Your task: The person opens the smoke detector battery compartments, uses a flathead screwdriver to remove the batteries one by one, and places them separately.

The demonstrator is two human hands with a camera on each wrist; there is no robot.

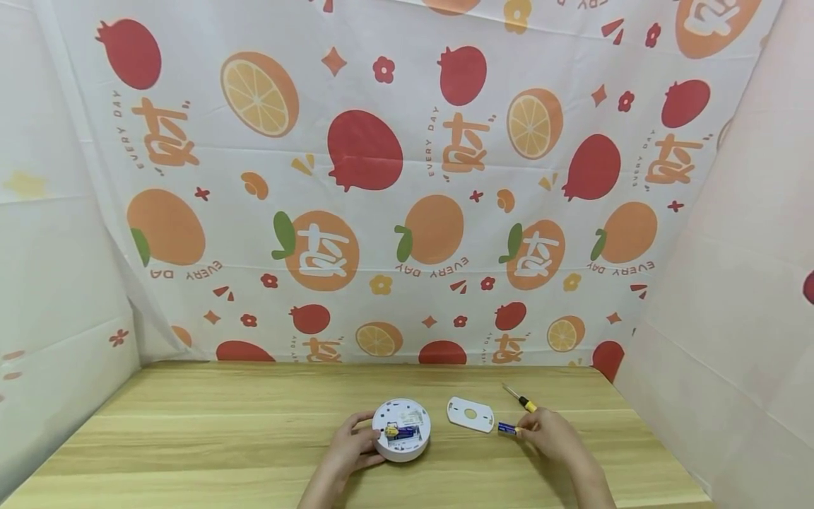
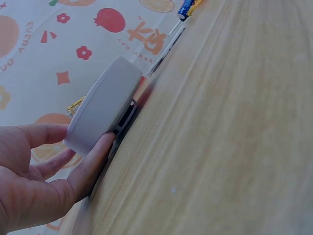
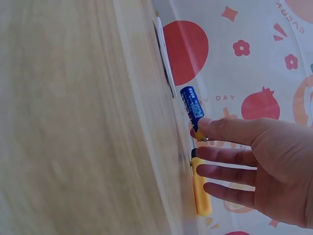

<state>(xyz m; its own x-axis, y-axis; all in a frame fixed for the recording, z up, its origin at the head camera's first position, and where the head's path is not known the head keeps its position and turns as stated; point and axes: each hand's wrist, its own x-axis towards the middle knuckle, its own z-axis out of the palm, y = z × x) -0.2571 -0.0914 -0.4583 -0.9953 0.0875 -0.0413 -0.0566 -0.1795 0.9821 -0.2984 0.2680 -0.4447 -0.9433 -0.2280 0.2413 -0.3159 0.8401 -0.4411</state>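
My left hand [image 1: 350, 445] grips the near left rim of a round white smoke detector [image 1: 416, 413], its underside facing up. Thumb and fingers hold the casing [image 2: 105, 105] from both sides in the left wrist view. Blue-and-yellow batteries [image 1: 407, 432] lie in its open compartment, and a yellow end [image 2: 75, 106] sticks up above the casing. To the right, my right hand [image 1: 552, 433] pinches one blue battery with a yellow end [image 3: 192, 105] between thumb and index finger, just above the tabletop. Its other fingers are extended beside a yellow-handled screwdriver [image 3: 200, 191].
A white oblong mounting plate [image 1: 459, 417] with a round centre hole lies flat between the hands. The screwdriver's shaft [image 1: 511, 390] points to the back left. A fruit-printed cloth [image 1: 394, 311] hangs behind the wooden table [image 1: 222, 431], with pale cloths along both sides.
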